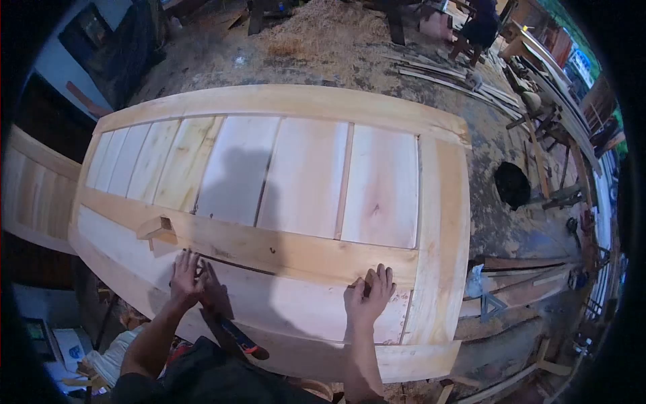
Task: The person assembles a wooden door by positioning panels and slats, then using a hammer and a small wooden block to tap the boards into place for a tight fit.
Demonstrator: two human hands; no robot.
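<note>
A large pale wooden door [383, 266] with framed panels lies flat in front of me. My left hand [187, 277] rests on its lower panel, fingers stretched out, beside a thin dark gap along the middle rail. Close to that hand lies a tool with a blue and orange handle [237, 337], probably a hammer; its head is partly in shadow. My right hand [375, 289] is on the right part of the same rail, fingers closed around a small brown wooden piece [363, 288]. A short wooden block [155, 228] sits on the rail, left of my left hand.
Another panelled door [37, 185] stands at the left. Sawdust and shavings [316, 34] cover the floor beyond. Boards [457, 81] and a dark round object [512, 185] lie to the right, near a blue triangular square [492, 306]. Another person [479, 30] is at the far right.
</note>
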